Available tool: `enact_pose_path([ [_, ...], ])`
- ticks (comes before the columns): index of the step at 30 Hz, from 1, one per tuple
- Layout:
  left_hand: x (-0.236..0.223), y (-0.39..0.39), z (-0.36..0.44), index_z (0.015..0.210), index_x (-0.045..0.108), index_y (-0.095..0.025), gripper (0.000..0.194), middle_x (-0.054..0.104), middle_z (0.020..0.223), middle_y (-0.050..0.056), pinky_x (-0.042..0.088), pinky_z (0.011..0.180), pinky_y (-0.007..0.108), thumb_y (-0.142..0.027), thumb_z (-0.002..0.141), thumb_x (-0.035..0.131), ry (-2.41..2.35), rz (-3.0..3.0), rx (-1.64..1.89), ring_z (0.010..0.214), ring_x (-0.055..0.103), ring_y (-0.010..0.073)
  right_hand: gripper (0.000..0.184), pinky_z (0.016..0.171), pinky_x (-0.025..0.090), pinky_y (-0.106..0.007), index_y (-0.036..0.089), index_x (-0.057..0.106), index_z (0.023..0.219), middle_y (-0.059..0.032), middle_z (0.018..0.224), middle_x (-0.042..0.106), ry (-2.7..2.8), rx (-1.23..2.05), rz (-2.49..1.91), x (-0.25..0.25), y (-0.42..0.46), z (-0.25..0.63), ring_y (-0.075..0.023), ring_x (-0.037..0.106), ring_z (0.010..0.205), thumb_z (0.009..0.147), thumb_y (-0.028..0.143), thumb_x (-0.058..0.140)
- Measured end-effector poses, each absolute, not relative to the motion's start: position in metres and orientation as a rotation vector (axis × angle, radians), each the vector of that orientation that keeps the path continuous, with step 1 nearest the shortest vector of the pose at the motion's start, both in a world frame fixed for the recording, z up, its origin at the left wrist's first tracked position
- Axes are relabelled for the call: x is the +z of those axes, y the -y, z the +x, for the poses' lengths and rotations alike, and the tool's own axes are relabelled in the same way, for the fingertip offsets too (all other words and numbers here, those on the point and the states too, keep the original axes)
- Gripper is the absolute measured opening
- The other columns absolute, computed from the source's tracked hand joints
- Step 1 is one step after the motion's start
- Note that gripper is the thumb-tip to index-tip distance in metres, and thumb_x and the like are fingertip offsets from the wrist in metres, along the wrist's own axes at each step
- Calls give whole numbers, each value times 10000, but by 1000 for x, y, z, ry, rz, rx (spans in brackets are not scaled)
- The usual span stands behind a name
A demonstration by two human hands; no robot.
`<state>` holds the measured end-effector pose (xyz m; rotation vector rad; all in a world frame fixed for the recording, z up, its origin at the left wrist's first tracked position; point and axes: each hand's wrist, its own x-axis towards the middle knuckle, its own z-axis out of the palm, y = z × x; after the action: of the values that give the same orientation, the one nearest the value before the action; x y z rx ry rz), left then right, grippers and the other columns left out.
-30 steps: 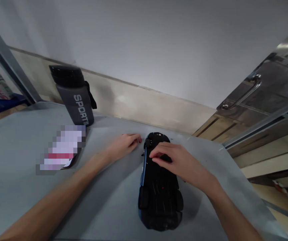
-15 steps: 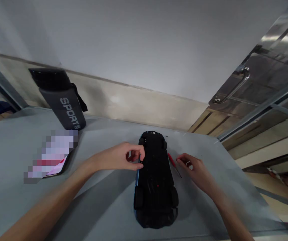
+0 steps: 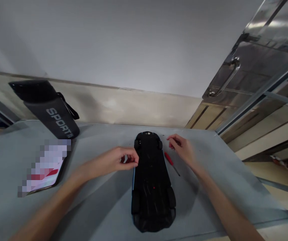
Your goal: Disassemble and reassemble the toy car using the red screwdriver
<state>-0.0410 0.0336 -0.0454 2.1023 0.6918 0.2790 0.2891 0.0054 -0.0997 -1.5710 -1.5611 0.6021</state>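
A toy car (image 3: 151, 174) lies upside down on the grey table, its black underside and wheels facing up and a strip of blue body showing along the left edge. My left hand (image 3: 123, 159) is at the car's left side, thumb and forefinger pinched together; anything between them is too small to make out. Beyond the car's front right wheel, my right hand (image 3: 181, 147) hovers low over the table with curled fingers, and I cannot see what they hold, if anything. A screwdriver (image 3: 169, 159) with a red handle lies between the car and my right hand.
A dark bottle marked SPORT (image 3: 51, 115) stands at the back left. In front of it lies a phone (image 3: 47, 177) with its screen lit, partly blurred out. The wall (image 3: 123, 103) borders the table's back edge; a metal door handle (image 3: 227, 80) is at right.
My right hand has moved from above the car to its right side, then farther back, uncovering the red screwdriver. My left hand has come nearer to the car's left edge. The view has shifted.
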Motion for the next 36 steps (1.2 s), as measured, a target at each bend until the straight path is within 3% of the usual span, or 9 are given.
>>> enact_pose_path([
  [7,-37,-31,-44,1018,672,-235,230,711,977,-4,487,774,270,-437,1067,574,-704,2014,352,845,614,152,288,721,521,-325,233,722,977,-14,720,692,1580,614,-1559,-109,3,288,-200,677,700,983,444,526],
  [15,-42,-34,-43,966,758,-236,130,790,928,-17,514,768,254,-363,980,736,-706,2042,409,827,702,149,276,678,496,-294,237,734,1005,-16,730,707,1653,590,-1584,-105,8,285,-189,680,704,997,383,500],
  [36,-43,-32,-39,927,771,-265,140,757,940,-14,455,753,263,-369,1004,716,-700,2231,364,818,671,153,273,655,493,-293,249,726,1007,-16,755,716,1748,501,-1605,-105,10,290,-189,669,704,1017,390,492],
])
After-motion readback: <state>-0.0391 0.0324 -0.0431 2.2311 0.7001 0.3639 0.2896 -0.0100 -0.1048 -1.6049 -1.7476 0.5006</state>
